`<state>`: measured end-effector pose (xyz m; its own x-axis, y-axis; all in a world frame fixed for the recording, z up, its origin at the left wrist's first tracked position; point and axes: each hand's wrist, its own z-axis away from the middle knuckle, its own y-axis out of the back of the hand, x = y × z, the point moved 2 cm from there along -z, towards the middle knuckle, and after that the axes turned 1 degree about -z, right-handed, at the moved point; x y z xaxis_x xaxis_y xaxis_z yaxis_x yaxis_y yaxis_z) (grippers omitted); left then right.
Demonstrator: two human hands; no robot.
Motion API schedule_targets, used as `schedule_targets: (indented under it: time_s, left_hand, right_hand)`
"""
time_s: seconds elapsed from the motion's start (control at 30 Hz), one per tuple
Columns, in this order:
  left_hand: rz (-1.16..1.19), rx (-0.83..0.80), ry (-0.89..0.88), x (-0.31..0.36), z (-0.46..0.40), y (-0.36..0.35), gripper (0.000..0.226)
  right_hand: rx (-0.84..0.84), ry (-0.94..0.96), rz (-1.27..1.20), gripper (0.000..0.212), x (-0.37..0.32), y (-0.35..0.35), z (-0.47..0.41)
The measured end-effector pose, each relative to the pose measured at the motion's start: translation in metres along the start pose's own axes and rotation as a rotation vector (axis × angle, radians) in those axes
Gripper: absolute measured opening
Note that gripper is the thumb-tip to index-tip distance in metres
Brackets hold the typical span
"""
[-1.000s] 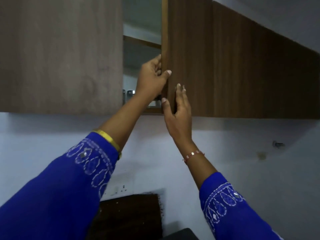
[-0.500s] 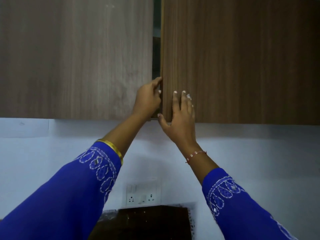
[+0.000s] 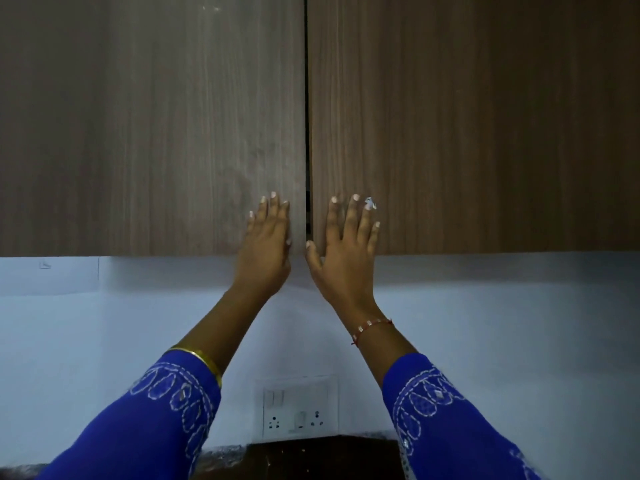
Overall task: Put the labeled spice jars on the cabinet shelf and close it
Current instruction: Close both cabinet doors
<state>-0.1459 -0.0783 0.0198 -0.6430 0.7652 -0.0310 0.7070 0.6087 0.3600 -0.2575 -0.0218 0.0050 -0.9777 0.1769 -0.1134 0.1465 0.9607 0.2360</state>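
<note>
Home kitchen: wood-grain wall cabinet (image 3: 156,126), switch-socket plate (image 3: 298,407), dark countertop (image 3: 311,459) below.

Embroidered blue sleeves (image 3: 446,417), seemingly gold bangle (image 3: 204,362)

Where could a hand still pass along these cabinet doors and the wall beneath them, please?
Both door faces are bare above the fingertips of the left hand and right hand. The wall is bare either side of the arms. It is crowded at the door gap between the thumbs, and around the socket plate.

Two flat wood-grain brown cabinet doors — left door (image 3: 152,126), right door (image 3: 471,126) — meet closed, a thin dark seam between.
</note>
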Motion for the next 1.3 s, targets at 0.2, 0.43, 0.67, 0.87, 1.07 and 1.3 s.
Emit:
schedule_targets:
  time_s: [0.2,0.43,0.67,0.87,1.07,1.3]
  left_hand:
    - [-0.100,0.087,-0.075,-0.011,0.003,-0.015,0.059]
    - [-0.141,0.112,-0.078,-0.013,0.005,-0.019,0.056]
    - [-0.175,0.118,-0.091,-0.013,0.008,-0.019,0.057]
    - [-0.220,0.124,-0.098,-0.015,0.007,-0.022,0.058]
    - [-0.244,0.089,-0.109,-0.015,0.008,-0.021,0.057]
    - [-0.264,-0.127,-0.074,-0.010,0.014,-0.002,0.059]
  right_hand:
    - [0.010,-0.017,0.029,0.071,-0.001,-0.018,-0.003]
    - [0.022,0.000,-0.002,0.066,-0.001,-0.023,-0.001]
    - [-0.034,0.013,-0.007,0.064,0.003,-0.032,-0.006]
    - [-0.049,0.042,-0.004,0.063,0.007,-0.032,-0.004]
    - [-0.062,0.053,0.015,0.060,0.007,-0.030,-0.004]
    - [-0.246,0.151,0.088,0.061,0.020,-0.011,0.001]
